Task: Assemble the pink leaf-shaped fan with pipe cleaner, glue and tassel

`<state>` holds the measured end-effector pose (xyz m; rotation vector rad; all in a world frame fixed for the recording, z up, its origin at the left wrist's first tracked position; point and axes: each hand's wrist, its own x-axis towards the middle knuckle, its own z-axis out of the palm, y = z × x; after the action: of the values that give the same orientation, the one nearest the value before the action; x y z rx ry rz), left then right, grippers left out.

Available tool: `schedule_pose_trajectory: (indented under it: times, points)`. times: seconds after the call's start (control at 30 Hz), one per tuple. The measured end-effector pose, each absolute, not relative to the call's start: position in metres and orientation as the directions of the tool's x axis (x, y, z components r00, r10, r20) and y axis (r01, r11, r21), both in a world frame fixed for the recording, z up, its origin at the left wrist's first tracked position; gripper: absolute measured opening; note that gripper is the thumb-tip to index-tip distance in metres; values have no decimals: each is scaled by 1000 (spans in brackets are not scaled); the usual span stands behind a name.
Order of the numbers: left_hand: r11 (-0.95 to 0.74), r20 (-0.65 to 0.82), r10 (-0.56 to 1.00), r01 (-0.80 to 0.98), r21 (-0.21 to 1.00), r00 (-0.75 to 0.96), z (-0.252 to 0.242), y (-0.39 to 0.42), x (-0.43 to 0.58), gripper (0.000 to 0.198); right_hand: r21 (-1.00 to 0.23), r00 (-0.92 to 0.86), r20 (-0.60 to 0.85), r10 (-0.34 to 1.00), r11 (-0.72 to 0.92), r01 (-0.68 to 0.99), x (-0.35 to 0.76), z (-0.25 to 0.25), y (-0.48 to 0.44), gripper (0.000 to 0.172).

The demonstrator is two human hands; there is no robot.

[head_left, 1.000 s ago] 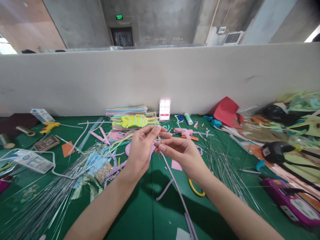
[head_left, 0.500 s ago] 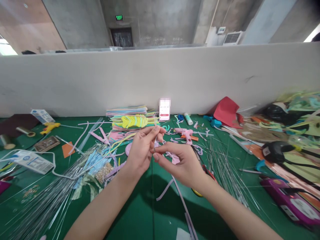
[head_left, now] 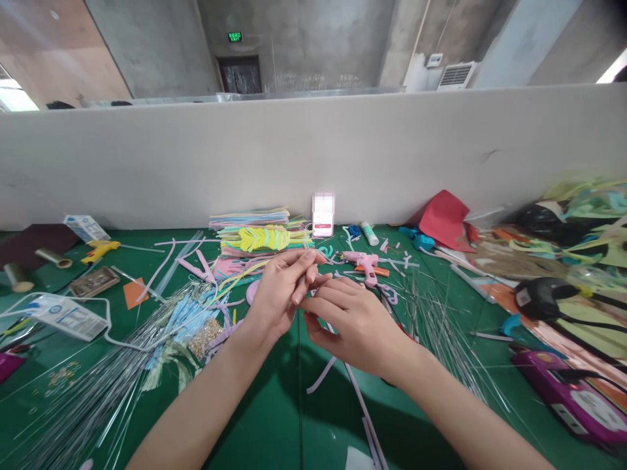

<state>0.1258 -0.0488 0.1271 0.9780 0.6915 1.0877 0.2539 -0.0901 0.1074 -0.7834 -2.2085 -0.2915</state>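
Observation:
My left hand (head_left: 278, 290) is closed in a pinch, thumb against forefinger, above the middle of the green table. What it grips is small and mostly covered by the fingers. My right hand (head_left: 355, 320) meets it from the right, its curled fingertips touching the left fingers, with anything between them hidden. Behind the hands lie yellow fuzzy stems (head_left: 264, 238) in a bundle. A pink glue gun (head_left: 368, 264) rests beyond the right hand. Below the hands, a lilac strip (head_left: 360, 391) runs toward the table's near edge.
Bundles of thin wire (head_left: 93, 385) spread at left, with more wire (head_left: 445, 339) at right. A lit phone (head_left: 323, 215) leans on the white partition (head_left: 313, 150). A yellow glue gun (head_left: 100, 250), a white carton (head_left: 66, 316) and a purple device (head_left: 568, 391) flank the work area.
My right hand has turned over, its back now facing up and its fingers curled closer to the left hand. The thin silvery piece seen between the hands earlier is now covered.

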Motion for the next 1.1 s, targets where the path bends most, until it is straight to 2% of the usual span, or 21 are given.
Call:
schedule_pose_trajectory:
  times: [0.3, 0.73, 0.97, 1.1]
  points:
    - [198, -22, 922, -421, 885, 387, 122, -44, 124, 19, 94, -582, 705, 404, 761, 642, 255, 105, -89, 17]
    - [248, -70, 920, -436, 865, 385, 119, -38, 123, 16, 134, -616, 670, 416, 748, 650, 255, 102, -90, 22]
    - [397, -151, 824, -365, 842, 547, 120, -34, 115, 11, 220, -643, 653, 400, 712, 667, 252, 100, -93, 22]
    - [415, -159, 787, -322, 851, 596, 121, -32, 112, 10, 267, -665, 627, 405, 691, 672, 249, 98, -98, 20]
